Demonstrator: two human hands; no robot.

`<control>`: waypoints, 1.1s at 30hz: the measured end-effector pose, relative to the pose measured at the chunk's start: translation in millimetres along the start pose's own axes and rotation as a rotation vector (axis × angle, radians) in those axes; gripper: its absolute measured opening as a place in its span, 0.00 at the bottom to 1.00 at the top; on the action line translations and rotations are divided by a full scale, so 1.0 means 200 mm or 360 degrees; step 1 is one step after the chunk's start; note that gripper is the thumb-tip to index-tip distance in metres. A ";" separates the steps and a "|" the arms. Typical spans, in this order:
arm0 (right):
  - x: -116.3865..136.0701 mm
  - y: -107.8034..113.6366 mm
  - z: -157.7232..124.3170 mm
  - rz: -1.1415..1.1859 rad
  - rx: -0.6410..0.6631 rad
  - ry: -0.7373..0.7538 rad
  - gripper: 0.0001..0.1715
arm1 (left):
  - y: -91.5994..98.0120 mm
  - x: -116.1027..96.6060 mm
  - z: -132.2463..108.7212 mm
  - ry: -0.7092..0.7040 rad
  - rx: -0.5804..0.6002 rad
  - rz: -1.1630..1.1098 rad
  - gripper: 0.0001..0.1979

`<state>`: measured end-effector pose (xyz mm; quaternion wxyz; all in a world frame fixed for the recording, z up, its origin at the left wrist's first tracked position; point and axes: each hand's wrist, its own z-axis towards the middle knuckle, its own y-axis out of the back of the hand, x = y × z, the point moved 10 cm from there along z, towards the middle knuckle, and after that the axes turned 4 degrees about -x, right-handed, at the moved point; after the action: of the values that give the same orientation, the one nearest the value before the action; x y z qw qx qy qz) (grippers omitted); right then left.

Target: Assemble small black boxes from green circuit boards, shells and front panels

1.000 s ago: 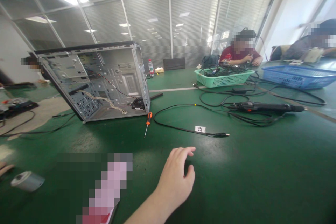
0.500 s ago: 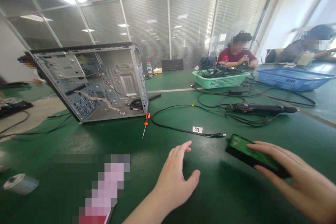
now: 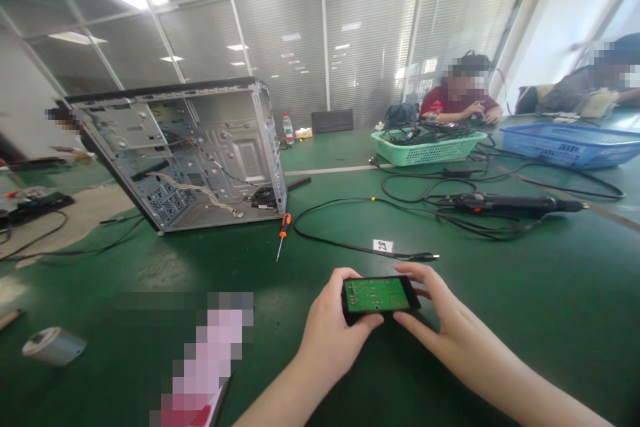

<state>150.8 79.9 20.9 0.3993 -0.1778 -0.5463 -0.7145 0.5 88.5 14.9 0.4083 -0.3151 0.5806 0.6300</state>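
A small black case with a green circuit board on its upper face is between my two hands, held above the table. My left hand wraps its left end, the thumb along the near edge. At the opposite end, my right hand grips with the thumb on the near side and fingers on the far side. Just beyond lies a black cable with a metal tip, passing a white paper label. An orange-handled screwdriver rests farther left, near an open computer case.
A black electric screwdriver with looped cable lies at right. Behind it are a green basket of cables and a blue basket. A silver cylinder sits at left. People sit at the far right; a bottle stands at the back.
My right hand has brought the black case with the green board leftward in front of me. My left hand, open before, has closed on its left end.
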 end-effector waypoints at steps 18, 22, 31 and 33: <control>-0.14 -0.02 -0.01 0.0333 0.0056 -0.0328 0.19 | 0.00 -0.02 0.00 -0.0193 -0.0046 -0.0195 0.22; -0.14 -0.01 0.00 0.0417 0.0022 -0.0357 0.19 | 0.00 -0.03 0.00 -0.0211 -0.0045 -0.0175 0.17; -0.11 0.03 0.02 0.0582 0.0041 -0.0377 0.21 | 0.01 -0.07 -0.01 -0.0295 -0.0033 -0.0007 0.22; -0.11 0.03 0.02 0.0625 0.0069 -0.0405 0.24 | 0.01 -0.07 -0.01 -0.0310 -0.0020 -0.0002 0.23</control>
<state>168.1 91.9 11.2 0.4623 -0.3607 -0.5623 -0.5831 5.6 84.1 27.0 0.4614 -0.2554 0.5340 0.6609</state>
